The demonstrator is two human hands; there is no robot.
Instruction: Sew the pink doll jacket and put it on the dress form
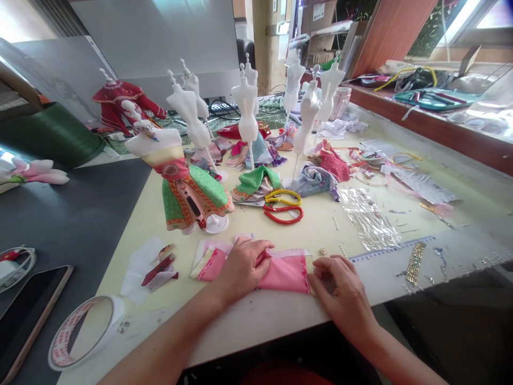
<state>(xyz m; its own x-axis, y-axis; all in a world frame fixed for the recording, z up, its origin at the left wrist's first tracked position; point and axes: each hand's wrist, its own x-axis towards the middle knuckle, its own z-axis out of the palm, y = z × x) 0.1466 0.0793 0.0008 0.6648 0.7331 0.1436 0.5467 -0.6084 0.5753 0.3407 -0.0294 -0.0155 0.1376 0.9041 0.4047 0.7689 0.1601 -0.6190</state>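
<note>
A pink cloth strip (286,271) with pale edging lies flat near the table's front edge. My left hand (245,264) rests on its middle, fingers closed round a folded bit of the pink cloth. At the strip's right end, my right hand (340,283) has its thumb and fingertips closed on the pale edge. A small round bead ornament (323,251) lies just beyond my right fingertips. Behind the strip are scissors (282,206) with one yellow and one red handle.
A dressed small mannequin (172,171) stands at the left, several bare white ones (245,107) behind. Tape roll (86,331) and phone (34,315) lie front left. Right are a plastic bead bag (371,219), ruler (393,248) and beaded trim (416,262).
</note>
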